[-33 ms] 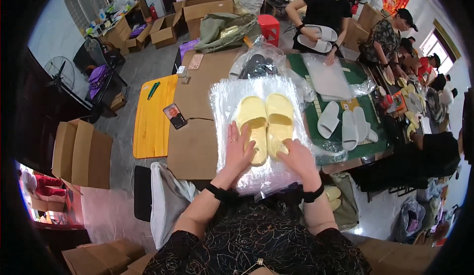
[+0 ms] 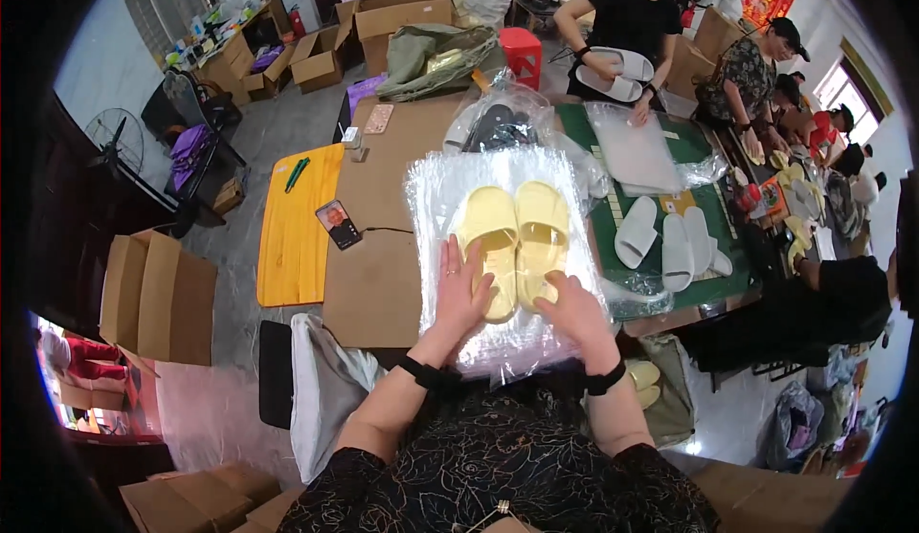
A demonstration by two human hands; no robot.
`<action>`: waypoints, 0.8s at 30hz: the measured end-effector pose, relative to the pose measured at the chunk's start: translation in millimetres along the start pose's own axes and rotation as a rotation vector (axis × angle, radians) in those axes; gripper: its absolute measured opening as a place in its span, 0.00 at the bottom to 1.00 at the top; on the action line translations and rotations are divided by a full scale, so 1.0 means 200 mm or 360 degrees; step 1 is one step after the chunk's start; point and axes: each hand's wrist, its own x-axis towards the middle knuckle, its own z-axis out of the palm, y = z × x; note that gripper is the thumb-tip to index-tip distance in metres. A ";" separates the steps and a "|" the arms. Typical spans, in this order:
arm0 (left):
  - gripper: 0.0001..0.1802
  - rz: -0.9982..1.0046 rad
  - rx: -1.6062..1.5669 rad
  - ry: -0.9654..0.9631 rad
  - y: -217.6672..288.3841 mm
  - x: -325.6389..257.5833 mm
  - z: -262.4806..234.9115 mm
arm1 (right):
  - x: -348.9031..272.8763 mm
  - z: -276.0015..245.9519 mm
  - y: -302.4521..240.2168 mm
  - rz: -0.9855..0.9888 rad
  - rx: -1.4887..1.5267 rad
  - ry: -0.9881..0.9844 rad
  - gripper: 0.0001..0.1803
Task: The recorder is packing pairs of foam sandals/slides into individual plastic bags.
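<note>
A pair of pale yellow slide slippers (image 2: 518,246) lies side by side, heels toward me, on a thick stack of clear plastic bags (image 2: 512,165). Whether a layer of film covers the slippers, I cannot tell. My left hand (image 2: 466,294) rests along the left slipper's outer side, fingers stretched forward and thumb apart over its heel part. Over the heel of the right slipper, my right hand (image 2: 577,311) touches with thumb and forefinger spread; its other fingers are partly hidden.
Left of the stack are a phone (image 2: 340,225) and a yellow board (image 2: 297,232) with green pens (image 2: 298,175). White slippers (image 2: 678,251) lie right on a green mat (image 2: 713,294). Across the table a co-worker (image 2: 627,21) holds grey-white slippers (image 2: 617,72). Cardboard boxes (image 2: 163,299) stand left.
My right thumb and forefinger have shifted slightly at the right slipper's heel. The slippers and my left hand look almost unmoved.
</note>
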 end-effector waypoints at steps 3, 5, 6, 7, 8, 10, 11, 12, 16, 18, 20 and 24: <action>0.35 0.0045 0.0009 0.0128 -0.03 -0.04 0.02 | -0.05 -0.03 0.04 -0.0027 0.0195 -0.0229 0.31; 0.35 0.0015 -0.0046 0.0093 -0.03 -0.02 0.01 | -0.03 -0.10 -0.01 -0.0003 0.0071 -0.0307 0.27; 0.35 0.0007 -0.0041 0.0095 -0.03 -0.03 0.00 | -0.01 -0.10 -0.02 -0.0121 -0.0037 -0.0146 0.24; 0.34 0.0001 -0.0051 0.0088 -0.03 -0.03 0.01 | 0.02 -0.12 -0.04 -0.0233 -0.0147 0.0026 0.22; 0.34 -0.0007 -0.0057 0.0083 -0.02 -0.03 0.01 | 0.07 -0.09 -0.07 -0.0356 -0.0053 0.0420 0.19; 0.33 -0.0003 -0.0079 0.0069 -0.02 -0.02 0.00 | 0.20 -0.02 -0.11 -0.0356 0.0031 0.0456 0.20; 0.33 0.0003 -0.0108 0.0050 -0.02 -0.03 0.00 | 0.27 0.01 -0.13 -0.0347 0.0110 0.0494 0.22; 0.33 0.0008 -0.0105 0.0048 -0.02 -0.03 0.00 | 0.32 0.04 -0.15 -0.0344 0.0114 0.0499 0.22; 0.32 0.0028 -0.0143 0.0017 -0.05 -0.02 0.00 | 0.51 0.22 -0.18 -0.0187 -0.0187 0.0422 0.25; 0.32 0.0013 -0.0174 0.0009 -0.05 -0.02 -0.01 | 0.55 0.28 -0.16 -0.0163 -0.0116 0.0501 0.21; 0.32 -0.0009 -0.0320 0.0012 -0.03 -0.01 -0.03 | 0.56 0.31 -0.15 -0.0235 -0.0079 0.0577 0.19; 0.31 -0.0027 -0.0069 0.0197 -0.02 -0.05 0.00 | 0.54 0.28 -0.10 -0.0234 0.0151 0.0595 0.15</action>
